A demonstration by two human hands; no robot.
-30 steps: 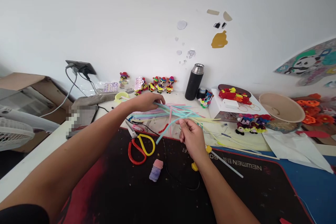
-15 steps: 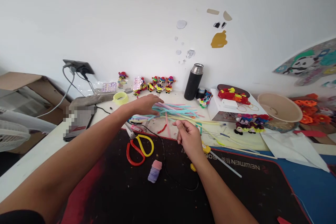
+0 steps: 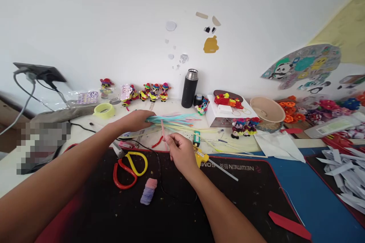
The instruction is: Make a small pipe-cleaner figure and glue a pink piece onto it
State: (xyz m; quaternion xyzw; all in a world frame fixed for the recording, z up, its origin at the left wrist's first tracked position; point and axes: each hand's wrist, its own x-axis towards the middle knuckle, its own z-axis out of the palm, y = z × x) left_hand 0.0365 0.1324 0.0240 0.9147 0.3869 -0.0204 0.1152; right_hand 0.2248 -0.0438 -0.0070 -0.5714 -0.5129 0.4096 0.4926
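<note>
Head view: just beyond the scissors [image 3: 146,163] and to their right, my right hand [image 3: 180,152] draws thumb and fingers together at the pink stem [image 3: 162,128]; whether they pinch it, I can't tell. Farther beyond, my left hand [image 3: 139,120] grips the pastel bundle [image 3: 174,119] by its left end.

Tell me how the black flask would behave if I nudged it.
The black flask would probably tip if pushed high up, as it stands tall and narrow. Once down, its round body would likely roll. Its weight I can't judge, since the inside is hidden.
</note>
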